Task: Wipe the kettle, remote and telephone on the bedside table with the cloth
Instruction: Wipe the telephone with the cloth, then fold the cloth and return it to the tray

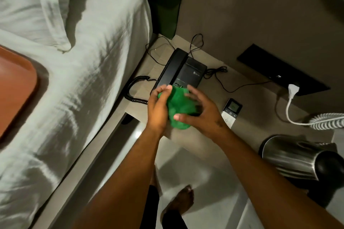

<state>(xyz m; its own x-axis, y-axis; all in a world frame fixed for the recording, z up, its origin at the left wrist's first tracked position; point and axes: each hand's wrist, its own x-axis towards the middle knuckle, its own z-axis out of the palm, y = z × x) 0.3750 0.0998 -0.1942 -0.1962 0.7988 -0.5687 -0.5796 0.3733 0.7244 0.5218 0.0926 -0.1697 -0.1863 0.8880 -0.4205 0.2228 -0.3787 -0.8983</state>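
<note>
Cloth (178,108): bunched between both hands, above the near edge of the bedside table (247,98) and just in front of the telephone's keypad end.
Left hand (158,111): fingers curled around the cloth's left side, thumb tip up at its top edge; grasping it.
Right hand (202,113): fingers spread and bent over the cloth's right side, thumb pressed under its lower edge (this hand is motion-blurred, so how firmly it grips cannot be told).
Cloth, look: bright green, fuzzy, crumpled into a loose wad, with folds poking out above and below the fingers.
Telephone (181,69): black, corded, handset resting on the cradle; coiled cord (135,89) looping off its left side toward the bed (83,61).
Remote (231,112): pale, small screen on top, lying flat just right of the right hand, apart from the cloth.
Kettle (297,158): brushed steel with a dark top, at the table's near right corner, well apart from the hands.
White plug (293,90): pushed into the black wall panel (279,69), its cable running right.
</note>
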